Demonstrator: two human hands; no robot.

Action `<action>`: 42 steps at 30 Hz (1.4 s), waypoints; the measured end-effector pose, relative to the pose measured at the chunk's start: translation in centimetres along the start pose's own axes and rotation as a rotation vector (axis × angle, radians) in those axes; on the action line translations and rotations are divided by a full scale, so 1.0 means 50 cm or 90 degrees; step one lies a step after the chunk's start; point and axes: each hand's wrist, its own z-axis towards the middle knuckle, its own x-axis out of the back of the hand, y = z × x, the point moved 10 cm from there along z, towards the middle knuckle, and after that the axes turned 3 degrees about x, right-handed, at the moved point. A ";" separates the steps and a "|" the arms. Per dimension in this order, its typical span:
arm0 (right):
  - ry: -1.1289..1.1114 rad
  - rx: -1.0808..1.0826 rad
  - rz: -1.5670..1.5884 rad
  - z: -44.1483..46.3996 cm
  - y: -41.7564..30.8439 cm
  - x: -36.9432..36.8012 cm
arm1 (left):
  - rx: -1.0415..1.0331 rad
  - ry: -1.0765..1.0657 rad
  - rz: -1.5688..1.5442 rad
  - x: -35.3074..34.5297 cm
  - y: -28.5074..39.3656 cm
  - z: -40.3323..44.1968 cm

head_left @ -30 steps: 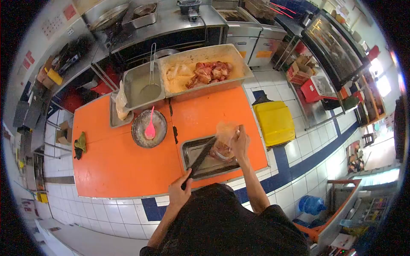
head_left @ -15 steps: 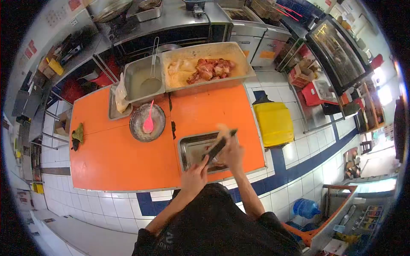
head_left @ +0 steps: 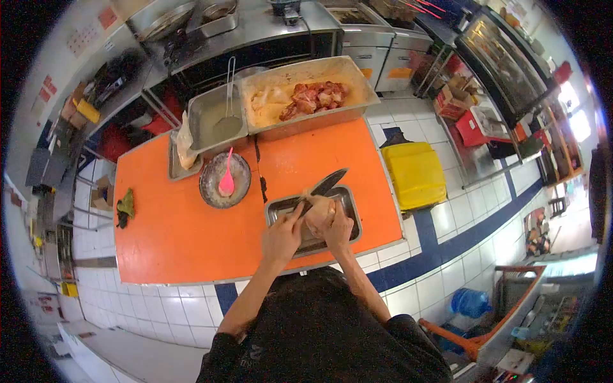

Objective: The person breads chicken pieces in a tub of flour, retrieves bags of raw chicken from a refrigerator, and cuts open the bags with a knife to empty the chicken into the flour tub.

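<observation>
My left hand [head_left: 281, 239] is closed around the handle of a dark-bladed knife [head_left: 330, 182], whose blade points up and to the right. A bag with pale contents [head_left: 318, 216], probably plastic with meat in it, is gripped in my right hand [head_left: 338, 228]. The knife lies just behind the bag's upper end, where my left fingers also touch. Both hands are over a shallow metal tray [head_left: 352, 225] at the front of the orange table [head_left: 191, 246]. What lies in that tray is mostly hidden by my hands and the bag.
A black bowl [head_left: 209, 189] holds a pink spoon [head_left: 226, 185]. Behind it stand a metal container [head_left: 207, 131] with a strainer [head_left: 227, 126] and a large tray [head_left: 306, 127] of raw meat and orange coating. A yellow bin [head_left: 415, 175] stands right of the table.
My right hand has moved down and left with the bag. The knife has swung from beside the bag to behind it, and my left hand has come up beside the bag.
</observation>
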 end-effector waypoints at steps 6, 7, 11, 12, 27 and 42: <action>0.058 0.189 0.085 -0.041 -0.068 -0.026 | 0.042 0.001 0.096 -0.042 -0.102 0.047; 0.058 0.159 0.103 -0.060 -0.064 -0.025 | 0.149 -0.067 0.136 -0.071 -0.169 0.080; -0.037 -0.112 0.130 -0.079 0.006 0.015 | 0.108 0.097 -0.060 0.090 -0.190 0.069; -0.084 -0.228 0.135 -0.093 0.033 0.007 | 0.070 0.092 -0.106 0.090 -0.185 0.024; 0.015 -0.224 0.012 -0.038 0.072 0.056 | 0.099 -0.144 -0.089 -0.243 -0.217 -0.172; 0.098 -0.226 -0.154 -0.043 0.079 0.074 | -0.462 -0.062 -0.300 -0.165 0.120 0.000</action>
